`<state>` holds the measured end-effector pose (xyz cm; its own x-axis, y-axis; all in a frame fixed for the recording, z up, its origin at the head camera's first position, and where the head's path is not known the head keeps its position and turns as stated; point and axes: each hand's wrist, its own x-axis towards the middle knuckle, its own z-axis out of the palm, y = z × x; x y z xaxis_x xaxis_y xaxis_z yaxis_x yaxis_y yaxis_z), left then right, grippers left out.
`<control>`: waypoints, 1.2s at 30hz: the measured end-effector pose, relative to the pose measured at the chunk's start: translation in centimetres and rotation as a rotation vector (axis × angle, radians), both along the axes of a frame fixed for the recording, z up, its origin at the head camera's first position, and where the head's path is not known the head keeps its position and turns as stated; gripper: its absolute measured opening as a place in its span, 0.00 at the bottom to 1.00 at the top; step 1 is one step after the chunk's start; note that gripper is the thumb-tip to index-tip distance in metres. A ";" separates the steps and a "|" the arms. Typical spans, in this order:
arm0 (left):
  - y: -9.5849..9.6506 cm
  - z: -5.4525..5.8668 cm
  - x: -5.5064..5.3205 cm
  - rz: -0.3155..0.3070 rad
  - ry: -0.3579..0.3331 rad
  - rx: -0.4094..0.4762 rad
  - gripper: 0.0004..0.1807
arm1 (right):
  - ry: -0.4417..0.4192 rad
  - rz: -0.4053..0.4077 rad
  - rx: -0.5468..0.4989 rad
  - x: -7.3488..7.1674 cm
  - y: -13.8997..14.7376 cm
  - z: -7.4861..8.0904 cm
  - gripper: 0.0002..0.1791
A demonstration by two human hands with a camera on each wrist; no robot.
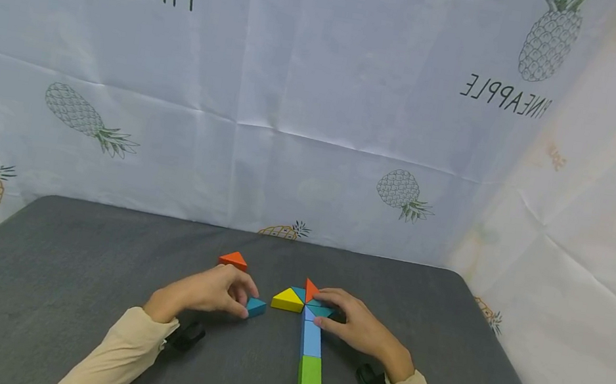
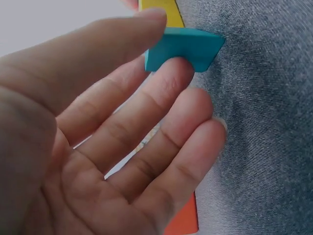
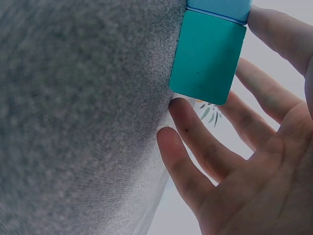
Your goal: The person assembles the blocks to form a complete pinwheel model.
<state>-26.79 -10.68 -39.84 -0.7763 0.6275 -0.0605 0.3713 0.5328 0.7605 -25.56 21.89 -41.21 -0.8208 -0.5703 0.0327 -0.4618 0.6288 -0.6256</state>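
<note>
My left hand (image 1: 212, 290) pinches a blue triangular block (image 1: 257, 308) between thumb and fingers, just left of the arranged blocks. In the left wrist view the block looks teal (image 2: 183, 46), with a yellow block behind it. The right hand (image 1: 356, 324) rests against the right side of the arrangement, fingers fairly straight. Its thumb touches near a light blue block (image 3: 220, 7), and its fingers lie around a teal block (image 3: 208, 56). A yellow triangle (image 1: 287, 300), a red triangle (image 1: 309, 290) and blue triangles meet at the top of a blue and green column.
A loose red triangular block (image 1: 234, 260) lies behind the left hand. A green block (image 1: 311, 381) forms the column's near end, joined to a light blue block (image 1: 312, 338). The dark grey table (image 1: 92, 279) meets a pineapple-printed curtain (image 1: 312, 86) at the back.
</note>
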 end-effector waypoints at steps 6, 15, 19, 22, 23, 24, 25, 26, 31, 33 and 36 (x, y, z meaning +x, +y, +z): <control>0.2 -0.1 0.0 -0.025 -0.008 0.022 0.14 | 0.008 0.000 0.003 0.0 0.0 0.0 0.29; 0.7 -0.3 0.1 -0.019 0.020 0.018 0.13 | 0.008 -0.001 0.001 -0.1 0.0 0.0 0.29; 1.0 -0.4 0.2 -0.017 0.028 0.029 0.13 | 0.009 -0.007 0.006 -0.1 0.0 0.0 0.29; 1.2 -0.6 0.2 -0.020 0.038 0.036 0.13 | 0.004 -0.013 0.011 -0.1 0.0 0.0 0.30; 1.3 -0.6 0.2 -0.021 0.039 0.039 0.13 | 0.004 -0.014 0.012 -0.1 -0.1 0.0 0.30; 1.4 -0.6 0.2 -0.022 0.038 0.042 0.13 | 0.004 -0.013 0.013 -0.1 -0.1 0.0 0.30; 1.4 -0.7 0.2 -0.023 0.038 0.044 0.13 | -0.002 -0.017 0.010 -0.1 -0.1 0.0 0.30; 1.5 -0.7 0.2 -0.023 0.034 0.049 0.14 | -0.001 -0.015 0.009 -0.1 -0.1 0.0 0.30; 1.8 -0.8 0.4 -0.023 0.031 0.062 0.15 | 0.010 -0.004 0.002 0.0 -0.1 0.0 0.29; 2.0 -0.8 0.4 -0.019 0.034 0.062 0.15 | 0.010 -0.006 0.000 0.0 -0.1 0.0 0.29; 2.2 -0.9 0.4 -0.017 0.045 0.059 0.15 | 0.003 -0.017 -0.005 0.0 -0.1 0.0 0.29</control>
